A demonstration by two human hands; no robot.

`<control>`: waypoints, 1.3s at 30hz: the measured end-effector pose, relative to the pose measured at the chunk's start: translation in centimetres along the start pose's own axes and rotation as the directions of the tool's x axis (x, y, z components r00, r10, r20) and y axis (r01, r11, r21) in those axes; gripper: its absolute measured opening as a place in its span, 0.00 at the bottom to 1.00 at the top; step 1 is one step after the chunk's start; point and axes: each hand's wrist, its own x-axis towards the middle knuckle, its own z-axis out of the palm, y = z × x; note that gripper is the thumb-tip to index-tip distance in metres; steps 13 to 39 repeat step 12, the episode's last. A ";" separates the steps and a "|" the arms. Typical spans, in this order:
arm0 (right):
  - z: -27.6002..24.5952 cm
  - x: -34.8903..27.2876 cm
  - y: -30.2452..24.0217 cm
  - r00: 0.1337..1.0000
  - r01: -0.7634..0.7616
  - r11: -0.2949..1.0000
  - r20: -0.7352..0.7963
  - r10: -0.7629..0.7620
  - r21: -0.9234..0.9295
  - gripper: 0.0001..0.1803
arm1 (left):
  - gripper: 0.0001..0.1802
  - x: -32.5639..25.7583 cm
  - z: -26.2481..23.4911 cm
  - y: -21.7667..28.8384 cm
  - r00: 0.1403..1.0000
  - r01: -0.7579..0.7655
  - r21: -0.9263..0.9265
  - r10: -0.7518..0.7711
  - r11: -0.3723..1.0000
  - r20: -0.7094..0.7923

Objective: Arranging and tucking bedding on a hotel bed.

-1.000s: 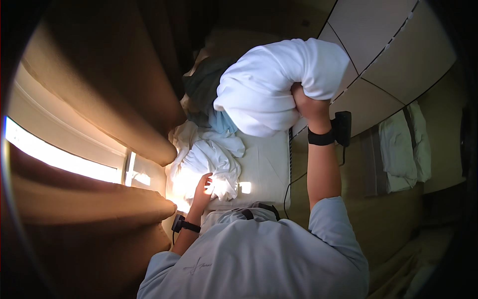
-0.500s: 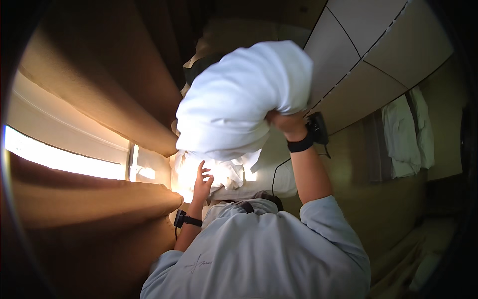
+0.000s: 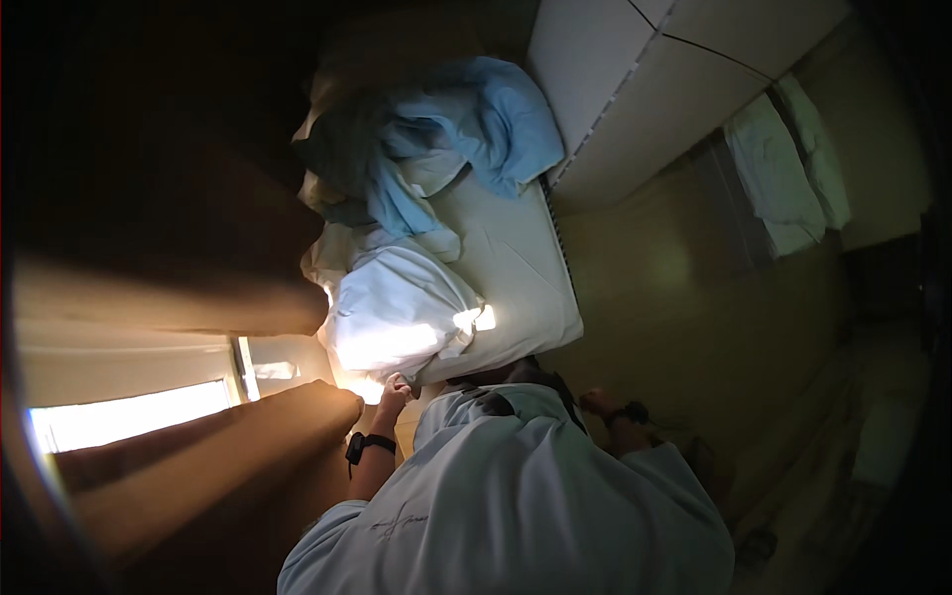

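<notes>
A white pillow [image 3: 392, 302] lies on the near left part of the bed, its near side brightly sunlit. My left hand [image 3: 396, 388] is at the bed's near end, just below the pillow. Its fingers are closed, and what they may hold is too small to make out. Low beside my body on the right, in shadow, hangs my right hand [image 3: 598, 401]. Its fingers look curled, with nothing visible in them. Farther up the bed a light-blue quilt [image 3: 496, 114] lies bunched in loose folds.
A white sheet [image 3: 511, 248] covers the mattress. Brown curtains [image 3: 228, 426] hang on the left beside a bright window [image 3: 139, 416]. A pale panelled cabinet [image 3: 620, 109] stands at the far right of the bed. Folded white bedding [image 3: 778, 183] lies farther right, beyond the floor [image 3: 664, 288].
My right hand has let go of the raised white pillow and dropped to my right side. A white pillow now lies on the bed, and the quilt is uncovered. My left hand has closed.
</notes>
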 end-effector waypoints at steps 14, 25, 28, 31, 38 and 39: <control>-2.8 -3.9 11.8 0.931 0.116 0.980 -0.363 -0.051 0.159 0.23 | 0.25 9.7 14.4 11.2 0.984 -0.025 0.292 -0.027 0.956 0.174; -2.8 -3.9 11.8 0.931 0.116 0.980 -0.363 -0.051 0.159 0.23 | 0.25 9.7 14.4 11.2 0.984 -0.025 0.292 -0.027 0.956 0.174; -2.8 -3.9 11.8 0.931 0.116 0.980 -0.363 -0.051 0.159 0.23 | 0.25 9.7 14.4 11.2 0.984 -0.025 0.292 -0.027 0.956 0.174; -2.8 -3.9 11.8 0.931 0.116 0.980 -0.363 -0.051 0.159 0.23 | 0.25 9.7 14.4 11.2 0.984 -0.025 0.292 -0.027 0.956 0.174; -2.8 -3.9 11.8 0.931 0.116 0.980 -0.363 -0.051 0.159 0.23 | 0.25 9.7 14.4 11.2 0.984 -0.025 0.292 -0.027 0.956 0.174; -2.8 -3.9 11.8 0.931 0.116 0.980 -0.363 -0.051 0.159 0.23 | 0.25 9.7 14.4 11.2 0.984 -0.025 0.292 -0.027 0.956 0.174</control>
